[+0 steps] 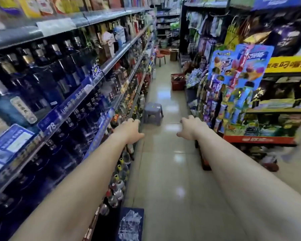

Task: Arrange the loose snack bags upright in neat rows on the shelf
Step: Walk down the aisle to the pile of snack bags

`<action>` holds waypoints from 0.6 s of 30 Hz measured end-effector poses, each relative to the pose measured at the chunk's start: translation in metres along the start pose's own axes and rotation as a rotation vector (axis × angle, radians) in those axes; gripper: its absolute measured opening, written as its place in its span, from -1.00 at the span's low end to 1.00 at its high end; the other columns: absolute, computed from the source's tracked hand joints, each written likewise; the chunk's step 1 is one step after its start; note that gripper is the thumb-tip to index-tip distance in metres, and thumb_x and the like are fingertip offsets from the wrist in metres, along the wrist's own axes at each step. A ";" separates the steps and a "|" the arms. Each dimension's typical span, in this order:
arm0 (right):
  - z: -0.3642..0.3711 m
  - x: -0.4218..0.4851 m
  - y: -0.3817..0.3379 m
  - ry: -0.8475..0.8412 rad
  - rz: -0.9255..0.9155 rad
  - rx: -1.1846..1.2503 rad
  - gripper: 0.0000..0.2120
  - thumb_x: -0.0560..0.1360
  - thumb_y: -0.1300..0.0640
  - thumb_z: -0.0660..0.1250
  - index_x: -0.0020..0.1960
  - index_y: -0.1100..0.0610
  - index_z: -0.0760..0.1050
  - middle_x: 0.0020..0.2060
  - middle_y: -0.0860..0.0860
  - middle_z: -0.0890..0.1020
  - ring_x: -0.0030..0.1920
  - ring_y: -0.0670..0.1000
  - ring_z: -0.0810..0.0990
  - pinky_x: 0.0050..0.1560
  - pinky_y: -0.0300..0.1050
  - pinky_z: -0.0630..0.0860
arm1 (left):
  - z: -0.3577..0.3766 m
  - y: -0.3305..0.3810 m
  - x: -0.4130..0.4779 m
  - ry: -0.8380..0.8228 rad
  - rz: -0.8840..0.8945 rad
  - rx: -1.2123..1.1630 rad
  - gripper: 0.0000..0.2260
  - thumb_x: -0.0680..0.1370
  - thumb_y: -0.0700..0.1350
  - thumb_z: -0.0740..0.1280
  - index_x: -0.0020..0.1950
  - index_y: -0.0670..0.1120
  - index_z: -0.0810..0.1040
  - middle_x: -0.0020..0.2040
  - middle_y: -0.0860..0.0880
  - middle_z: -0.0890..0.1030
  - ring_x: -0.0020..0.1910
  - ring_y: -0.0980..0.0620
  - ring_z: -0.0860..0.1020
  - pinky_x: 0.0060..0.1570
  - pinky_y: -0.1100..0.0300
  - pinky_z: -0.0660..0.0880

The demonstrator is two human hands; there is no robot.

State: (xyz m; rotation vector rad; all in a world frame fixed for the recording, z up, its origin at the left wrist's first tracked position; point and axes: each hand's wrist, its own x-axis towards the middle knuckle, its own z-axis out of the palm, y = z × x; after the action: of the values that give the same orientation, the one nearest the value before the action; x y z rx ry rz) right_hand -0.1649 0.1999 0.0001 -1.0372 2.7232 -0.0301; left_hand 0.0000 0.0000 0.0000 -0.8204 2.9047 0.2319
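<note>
Both arms reach straight forward down the aisle. The left hand (131,130) is empty, fingers loosely curled downward, hanging just beside the edge of the bottle shelves (63,108) without clearly touching them. The right hand (189,127) is likewise empty, fingers bent down and relaxed, held over the tiled floor (163,171) near the foot of a cardboard display stand (236,87).

Neither hand grasps anything, so by my reading the arranging has not begun: this looks like the approach, walking toward the goods. The snack bags (195,78) seem to be the bright packets spilling from the right-hand shelving further down the aisle, just past a red basket (177,82) standing on the floor. The next move likely calls for stepping past the grey stool (153,113) in the middle of the aisle, turning to the right-hand shelf, and taking a slumped bag by its top edge to stand it up.

Much is hard to make out. The picture is blurred and bent at its edges; the packets on the right run together in colour, and I cannot tell which are loose and which already stand in rows. The shelf board under them is hidden behind the display stand, and the far end of the aisle is too small to read
</note>
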 end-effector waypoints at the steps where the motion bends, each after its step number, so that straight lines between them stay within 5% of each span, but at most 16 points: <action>1: -0.003 0.013 0.005 -0.003 -0.002 -0.004 -0.37 0.50 -0.21 0.31 0.48 0.06 0.32 0.40 0.17 0.35 0.39 0.27 0.36 0.28 0.21 0.41 | -0.002 0.005 0.013 -0.007 0.003 0.011 -0.38 0.53 0.22 0.28 0.50 -0.04 0.27 0.40 -0.12 0.37 0.36 -0.17 0.40 0.21 -0.10 0.47; 18: -0.009 0.316 0.003 -0.112 -0.019 -0.035 -0.38 0.49 -0.19 0.31 0.46 0.03 0.33 0.38 0.13 0.37 0.37 0.20 0.38 0.23 0.15 0.42 | 0.013 -0.036 0.305 -0.105 0.017 0.057 -0.42 0.52 0.20 0.25 0.47 -0.05 0.30 0.38 -0.11 0.40 0.34 -0.18 0.40 0.16 -0.15 0.48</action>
State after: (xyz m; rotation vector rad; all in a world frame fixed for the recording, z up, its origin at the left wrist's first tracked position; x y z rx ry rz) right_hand -0.3974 -0.0068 -0.0553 -1.0413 2.6222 0.0705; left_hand -0.2384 -0.1830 -0.0625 -0.7522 2.8078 0.1866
